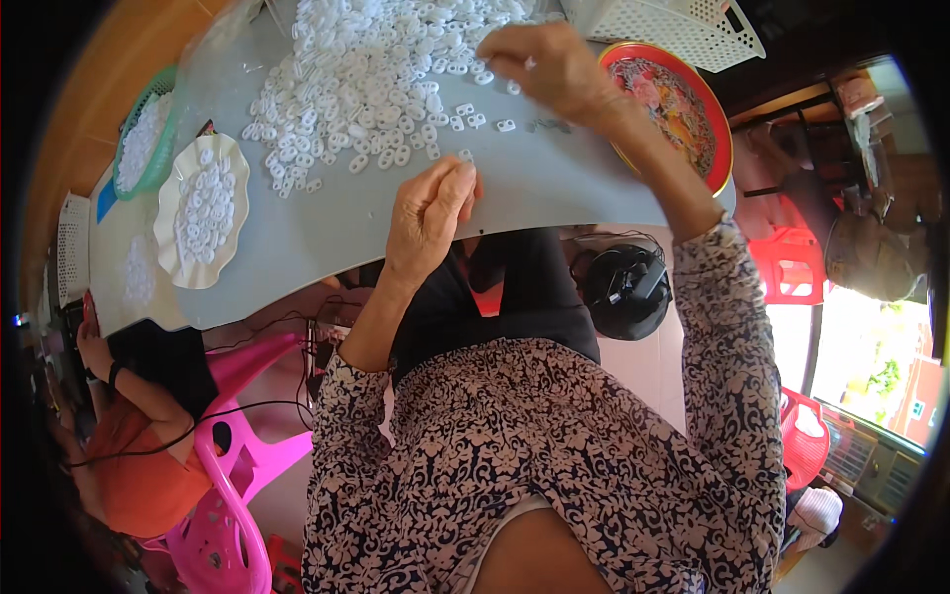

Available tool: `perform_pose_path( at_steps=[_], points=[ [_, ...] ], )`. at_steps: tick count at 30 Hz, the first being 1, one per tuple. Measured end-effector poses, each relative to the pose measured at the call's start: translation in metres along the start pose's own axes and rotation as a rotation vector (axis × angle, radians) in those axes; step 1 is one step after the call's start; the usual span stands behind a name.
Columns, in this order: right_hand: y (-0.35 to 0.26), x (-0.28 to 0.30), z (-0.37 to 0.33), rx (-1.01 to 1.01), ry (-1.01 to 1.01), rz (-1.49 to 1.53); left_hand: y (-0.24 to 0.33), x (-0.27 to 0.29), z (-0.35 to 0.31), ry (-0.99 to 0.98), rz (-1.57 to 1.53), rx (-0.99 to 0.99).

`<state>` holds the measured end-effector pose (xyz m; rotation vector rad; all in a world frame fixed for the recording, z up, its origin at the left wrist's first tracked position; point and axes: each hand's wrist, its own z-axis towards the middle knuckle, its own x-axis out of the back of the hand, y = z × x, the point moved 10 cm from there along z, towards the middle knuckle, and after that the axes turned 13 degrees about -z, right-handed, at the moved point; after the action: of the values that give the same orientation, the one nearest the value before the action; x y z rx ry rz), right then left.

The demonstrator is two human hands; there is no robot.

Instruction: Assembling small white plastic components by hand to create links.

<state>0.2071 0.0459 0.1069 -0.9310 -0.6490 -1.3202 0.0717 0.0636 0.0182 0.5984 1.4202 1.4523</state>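
Note:
My left hand (432, 213) is closed in a loose fist just over the table's near edge. A small white piece shows right by its fingertips; whether it is held or lies beyond them I cannot tell. Higher up and to the right, my right hand (559, 74) is raised over the table with its fingers pinched, slightly blurred; a pale speck shows at the fingertips. Beyond my hands spreads a large heap of small white plastic pieces with two holes (366, 94). Several loose white pieces (465, 121) lie between my hands, with small dull bits (549, 126) beside them.
A red-rimmed round tray (720, 129) of small bits sits under my right forearm. At left are a scalloped cream dish (170, 228) and green basket (166, 134), both with white pieces. A white basket (683, 35) stands far right. Another person (148, 455) sits left, near a pink chair (242, 515).

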Motion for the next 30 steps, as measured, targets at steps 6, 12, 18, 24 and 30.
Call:
perform_pose_path(
  at_steps=[6, 12, 18, 24, 30],
  points=[
    [-0.014, -0.063, -0.008, 0.043, -0.300, -0.089, 0.001, -0.004, -0.001, -0.010, 0.024, -0.015],
    [-0.011, -0.068, -0.002, 0.023, -0.330, -0.045, 0.003, -0.005, -0.002, -0.006, 0.061, -0.015],
    [-0.015, -0.074, 0.001, 0.044, -0.384, -0.025, -0.001, -0.003, -0.002, -0.003, 0.085, -0.009],
    [-0.015, -0.066, 0.005, 0.043, -0.344, -0.019, 0.001, -0.004, -0.001, 0.005, 0.118, -0.023],
    [-0.014, -0.059, -0.004, -0.057, -0.370, -0.003, 0.000, -0.001, -0.001, -0.001, 0.119, -0.022]
  ],
)
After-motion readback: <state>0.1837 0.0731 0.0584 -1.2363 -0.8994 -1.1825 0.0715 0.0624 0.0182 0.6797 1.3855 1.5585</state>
